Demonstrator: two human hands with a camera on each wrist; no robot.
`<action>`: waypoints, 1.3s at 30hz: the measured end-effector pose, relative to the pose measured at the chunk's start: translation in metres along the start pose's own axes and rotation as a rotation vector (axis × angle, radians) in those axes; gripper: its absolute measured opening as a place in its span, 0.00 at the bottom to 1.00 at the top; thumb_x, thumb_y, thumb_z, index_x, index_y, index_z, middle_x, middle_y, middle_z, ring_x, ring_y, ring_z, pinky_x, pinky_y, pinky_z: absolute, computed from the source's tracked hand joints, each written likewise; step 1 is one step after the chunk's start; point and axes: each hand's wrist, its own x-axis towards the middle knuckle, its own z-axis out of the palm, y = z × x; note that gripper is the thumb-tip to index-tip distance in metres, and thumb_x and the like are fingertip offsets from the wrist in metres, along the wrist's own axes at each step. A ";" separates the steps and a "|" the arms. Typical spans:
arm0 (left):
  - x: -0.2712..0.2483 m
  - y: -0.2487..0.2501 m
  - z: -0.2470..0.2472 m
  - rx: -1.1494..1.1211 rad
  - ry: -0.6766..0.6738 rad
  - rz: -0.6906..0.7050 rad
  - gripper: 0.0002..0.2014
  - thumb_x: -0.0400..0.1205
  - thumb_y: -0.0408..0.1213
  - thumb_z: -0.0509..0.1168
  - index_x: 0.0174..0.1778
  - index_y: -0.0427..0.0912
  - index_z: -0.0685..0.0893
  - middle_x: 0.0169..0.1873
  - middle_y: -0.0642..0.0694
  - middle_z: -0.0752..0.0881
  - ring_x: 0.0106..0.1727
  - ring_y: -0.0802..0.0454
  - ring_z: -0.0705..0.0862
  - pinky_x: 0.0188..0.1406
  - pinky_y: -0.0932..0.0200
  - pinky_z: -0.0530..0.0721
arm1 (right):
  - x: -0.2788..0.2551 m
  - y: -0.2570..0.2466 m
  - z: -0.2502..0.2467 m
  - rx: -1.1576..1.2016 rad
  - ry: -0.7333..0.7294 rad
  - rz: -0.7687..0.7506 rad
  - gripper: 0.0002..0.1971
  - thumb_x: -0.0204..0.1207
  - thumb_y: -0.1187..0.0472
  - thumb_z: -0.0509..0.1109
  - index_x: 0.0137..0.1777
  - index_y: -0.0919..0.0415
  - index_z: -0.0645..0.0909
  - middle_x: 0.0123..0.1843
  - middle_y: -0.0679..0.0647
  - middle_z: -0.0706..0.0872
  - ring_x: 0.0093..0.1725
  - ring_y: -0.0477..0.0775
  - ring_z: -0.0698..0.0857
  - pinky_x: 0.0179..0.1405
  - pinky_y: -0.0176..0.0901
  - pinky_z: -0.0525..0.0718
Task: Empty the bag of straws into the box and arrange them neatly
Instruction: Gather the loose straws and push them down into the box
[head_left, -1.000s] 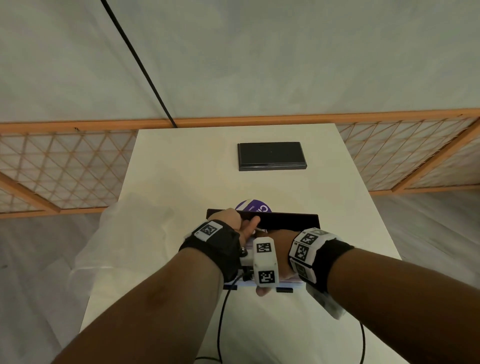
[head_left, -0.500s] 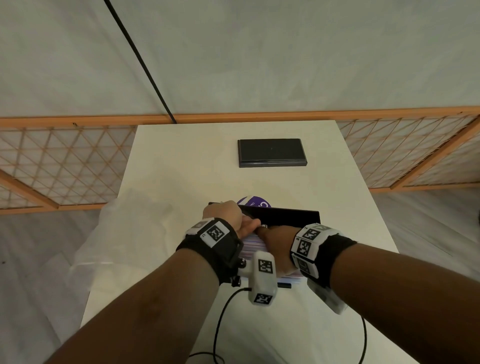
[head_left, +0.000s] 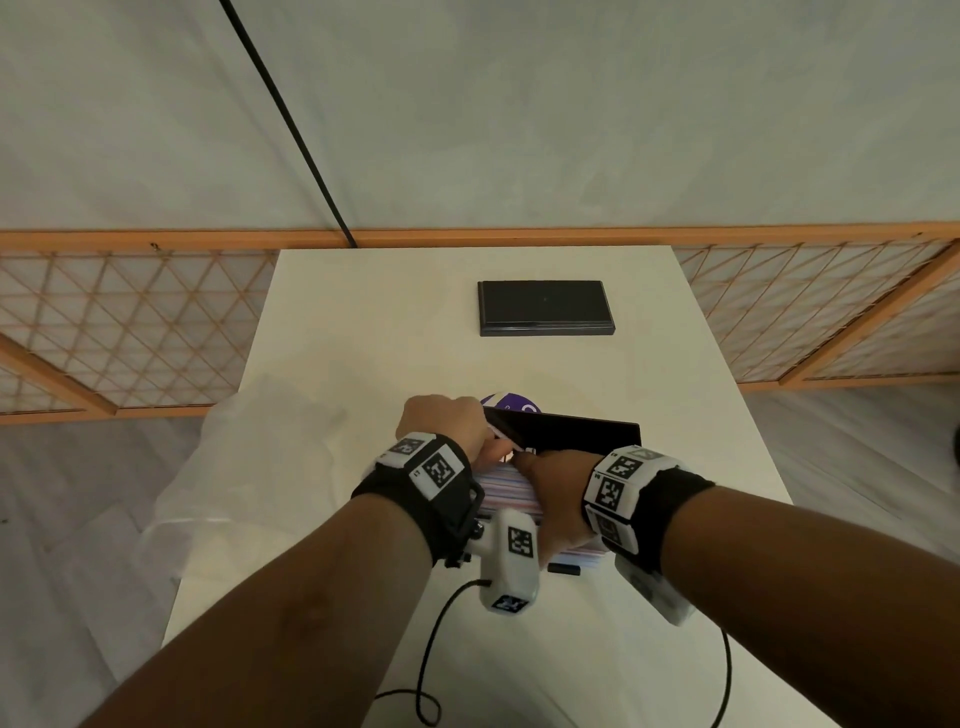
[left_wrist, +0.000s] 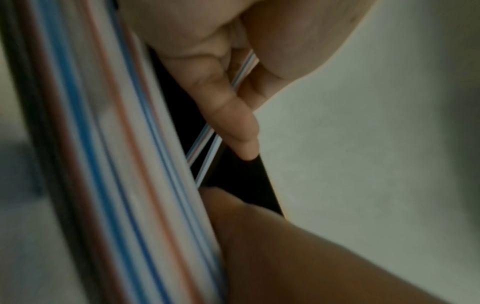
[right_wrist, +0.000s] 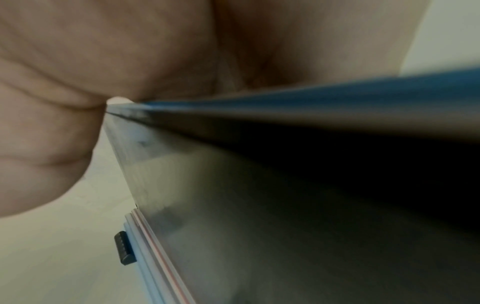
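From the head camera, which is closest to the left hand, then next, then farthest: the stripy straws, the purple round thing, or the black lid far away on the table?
1. Stripy straws: right by the left hand, which pinches some.
2. Purple round thing: just beyond the hand, behind the box.
3. Black lid: far end of the table.

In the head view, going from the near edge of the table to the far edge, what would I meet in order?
Thin black cable → striped straws in the open black box → round purple label → closed flat black case.

Blue-and-red striped white straws (head_left: 506, 486), black box (head_left: 571, 431), cream table (head_left: 395, 332), black lid (head_left: 545, 307)
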 end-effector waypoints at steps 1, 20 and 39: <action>-0.008 0.006 -0.005 0.079 0.036 0.063 0.11 0.86 0.30 0.62 0.37 0.38 0.78 0.39 0.38 0.92 0.43 0.41 0.95 0.44 0.49 0.95 | 0.000 0.000 0.000 0.021 -0.009 0.012 0.60 0.47 0.26 0.80 0.81 0.46 0.63 0.71 0.50 0.81 0.69 0.59 0.80 0.71 0.58 0.78; -0.039 0.018 -0.052 -0.008 -0.132 0.076 0.07 0.81 0.24 0.66 0.36 0.32 0.83 0.20 0.38 0.86 0.17 0.47 0.83 0.15 0.62 0.76 | -0.016 0.008 -0.015 0.171 0.045 0.072 0.57 0.51 0.25 0.80 0.78 0.51 0.63 0.66 0.51 0.83 0.62 0.57 0.84 0.66 0.52 0.82; -0.021 0.001 -0.062 0.799 0.094 0.476 0.32 0.90 0.64 0.47 0.71 0.40 0.77 0.64 0.39 0.81 0.65 0.36 0.82 0.67 0.42 0.80 | -0.011 -0.010 -0.006 0.014 0.023 0.164 0.59 0.55 0.15 0.64 0.80 0.53 0.62 0.73 0.56 0.69 0.70 0.63 0.74 0.70 0.59 0.77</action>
